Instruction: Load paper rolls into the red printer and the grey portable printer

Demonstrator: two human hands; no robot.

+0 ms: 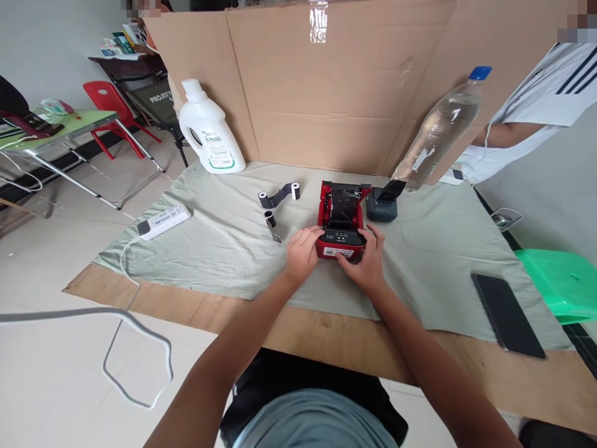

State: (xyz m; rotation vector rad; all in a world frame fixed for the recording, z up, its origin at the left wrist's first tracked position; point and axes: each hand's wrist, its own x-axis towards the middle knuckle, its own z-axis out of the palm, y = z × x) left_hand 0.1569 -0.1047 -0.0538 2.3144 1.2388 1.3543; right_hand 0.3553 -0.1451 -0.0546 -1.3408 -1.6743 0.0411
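Observation:
A small red and black printer (340, 218) stands on the grey-green cloth (224, 242) with its lid raised. My left hand (302, 252) rests against its front left corner with the fingers curled on the casing. My right hand (366, 261) grips the front right side, thumb on the front label. Two small dark paper rolls (278, 196) lie just left of the printer, one with a strip unrolled. A dark blue device (381, 208) with a raised flap sits right behind the printer.
A white detergent jug (208, 130) and a leaning clear bottle (436, 130) stand before a cardboard screen (326, 87). A white power strip (164, 221) lies left, a black phone (506, 314) right. A green stool (559, 280) and another person's arm (517, 134) are at right.

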